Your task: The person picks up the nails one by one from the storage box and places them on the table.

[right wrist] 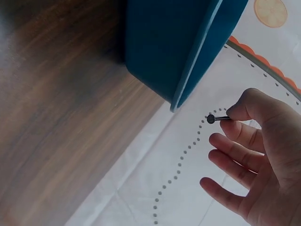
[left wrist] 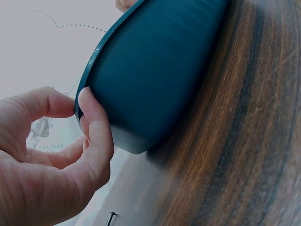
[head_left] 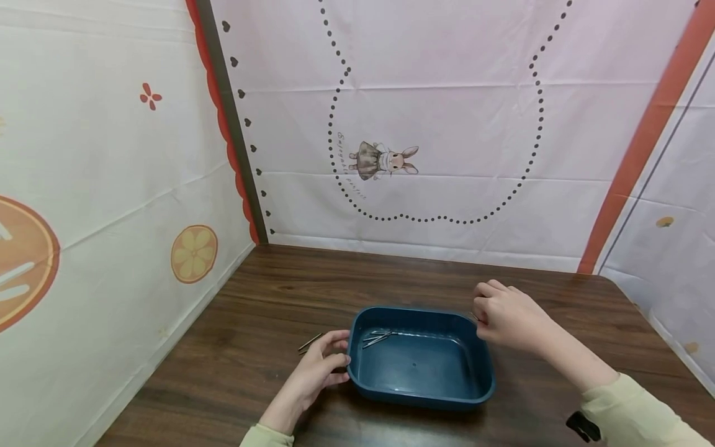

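Note:
A dark blue plastic bin [head_left: 416,366] stands on the table, with several thin metal nails [head_left: 377,339] lying at the left end of its floor. My left hand [head_left: 314,367] grips the bin's left end, thumb and fingers pinching the rim in the left wrist view. At the bin's far right corner, my right hand [head_left: 509,315] is raised beside the rim. Its thumb and index finger pinch a nail [right wrist: 220,118], whose round flat head sticks out, while the other fingers spread loosely. More nails [head_left: 310,342] lie on the table just left of my left hand.
The dark wood-grain table [head_left: 223,372] is bounded by printed cloth walls, with a left wall [head_left: 128,248] and a back wall [head_left: 447,155]. A small black object [head_left: 583,427] sits by my right sleeve.

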A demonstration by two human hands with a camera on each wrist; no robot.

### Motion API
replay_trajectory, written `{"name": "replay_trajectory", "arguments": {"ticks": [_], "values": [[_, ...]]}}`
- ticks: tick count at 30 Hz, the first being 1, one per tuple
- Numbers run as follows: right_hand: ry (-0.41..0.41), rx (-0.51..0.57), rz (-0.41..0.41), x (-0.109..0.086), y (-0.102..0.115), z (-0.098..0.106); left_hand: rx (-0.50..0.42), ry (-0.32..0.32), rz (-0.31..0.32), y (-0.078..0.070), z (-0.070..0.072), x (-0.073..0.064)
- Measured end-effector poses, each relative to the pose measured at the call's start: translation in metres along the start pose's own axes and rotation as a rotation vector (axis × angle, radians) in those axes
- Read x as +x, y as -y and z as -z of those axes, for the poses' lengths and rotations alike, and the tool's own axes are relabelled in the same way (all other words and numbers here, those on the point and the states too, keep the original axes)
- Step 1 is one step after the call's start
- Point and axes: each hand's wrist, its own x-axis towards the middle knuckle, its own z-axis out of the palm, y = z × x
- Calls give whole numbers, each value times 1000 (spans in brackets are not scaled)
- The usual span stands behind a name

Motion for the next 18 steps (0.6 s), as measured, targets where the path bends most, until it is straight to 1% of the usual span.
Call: {"name": "replay_trajectory", "arguments": {"ticks": [9,14,18], "values": [[10,26,-66,-14,-1,1,1,-3,7,0,0,0],[40,49,-105,-22,1,4,3,0,5,0,0,0],[34,36,-130,-30,2,4,3,-1,5,0,0,0]]}}
